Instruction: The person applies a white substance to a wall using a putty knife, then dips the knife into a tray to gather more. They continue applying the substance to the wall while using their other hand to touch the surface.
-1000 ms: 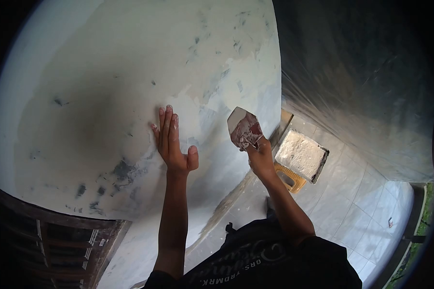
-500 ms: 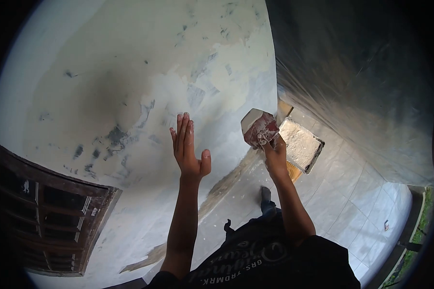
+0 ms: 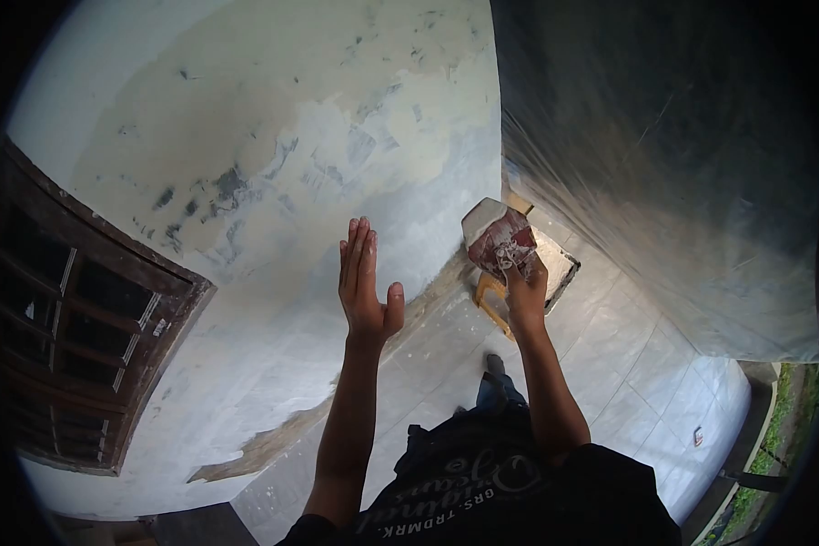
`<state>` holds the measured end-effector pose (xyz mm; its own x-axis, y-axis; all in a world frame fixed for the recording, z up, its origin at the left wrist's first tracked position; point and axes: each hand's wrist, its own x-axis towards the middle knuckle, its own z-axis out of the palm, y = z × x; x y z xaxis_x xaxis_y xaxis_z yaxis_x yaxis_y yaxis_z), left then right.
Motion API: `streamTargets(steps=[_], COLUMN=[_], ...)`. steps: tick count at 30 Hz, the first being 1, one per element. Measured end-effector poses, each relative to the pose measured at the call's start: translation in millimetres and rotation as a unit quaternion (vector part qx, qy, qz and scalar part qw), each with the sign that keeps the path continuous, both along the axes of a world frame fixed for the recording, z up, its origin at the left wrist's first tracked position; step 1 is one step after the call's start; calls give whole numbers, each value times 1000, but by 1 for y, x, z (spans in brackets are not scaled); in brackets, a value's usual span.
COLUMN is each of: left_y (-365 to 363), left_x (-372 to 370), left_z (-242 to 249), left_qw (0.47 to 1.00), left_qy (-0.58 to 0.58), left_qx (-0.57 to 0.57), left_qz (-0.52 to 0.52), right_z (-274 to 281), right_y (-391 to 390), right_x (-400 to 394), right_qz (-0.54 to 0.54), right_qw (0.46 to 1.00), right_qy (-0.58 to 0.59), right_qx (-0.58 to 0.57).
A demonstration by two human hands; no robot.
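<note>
My right hand [image 3: 526, 293] grips a reddish putty scraper [image 3: 502, 244], its broad blade tilted up and smeared with white paste. Raised in front of the patched wall [image 3: 273, 118], my left hand [image 3: 366, 296] holds nothing; its fingers are stretched upward with whitish tips, and the thumb stands apart. Beyond the right hand, a dark-edged tray [image 3: 569, 278] of pale putty is partly covered by the scraper and hand. Under the tray shows a yellowish wooden stool [image 3: 488, 293].
A dark-framed window [image 3: 168, 318] is set in the wall at left. Translucent plastic sheeting [image 3: 664, 209] hangs along the right. Grey tiles [image 3: 601, 373] cover the floor, and a strip of grass [image 3: 773, 455] lies past its edge. My foot [image 3: 494, 363] shows below the stool.
The view has shifted, so the window sits higher and more of it shows. The scraper now overlaps more of the tray. My left hand keeps its stretched pose, slightly further right in view.
</note>
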<state>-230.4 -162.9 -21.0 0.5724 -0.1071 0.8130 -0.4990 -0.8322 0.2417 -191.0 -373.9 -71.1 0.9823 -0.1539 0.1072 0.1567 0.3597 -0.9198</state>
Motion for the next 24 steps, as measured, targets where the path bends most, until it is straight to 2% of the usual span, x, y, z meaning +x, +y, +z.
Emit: streamTargets(steps=[9,15,18,20,24], left_y=[-60,-131,-163,-176,-189], left_x=[75,160,191,204,220], left_z=[-24,-81,-110,-129,-164], left_qw=[999,995,988,981,962], left_qy=[33,92,142,179,265], left_qx=[6,-28,-52,-58,-65], left_qz=[-22,-39,-43,-46,-25], right_z=[-40,-81,-109,-136,-186], right_y=[-66,-148,-182,-195,-207], right_x=[61,130,164,188,216], right_qz=[27,-28,-41,-57,-26], right_qw=[998,997,987,990,983], right_qy=[12,66,154,119,173], right_qx=[57,3,-32,-54,-58])
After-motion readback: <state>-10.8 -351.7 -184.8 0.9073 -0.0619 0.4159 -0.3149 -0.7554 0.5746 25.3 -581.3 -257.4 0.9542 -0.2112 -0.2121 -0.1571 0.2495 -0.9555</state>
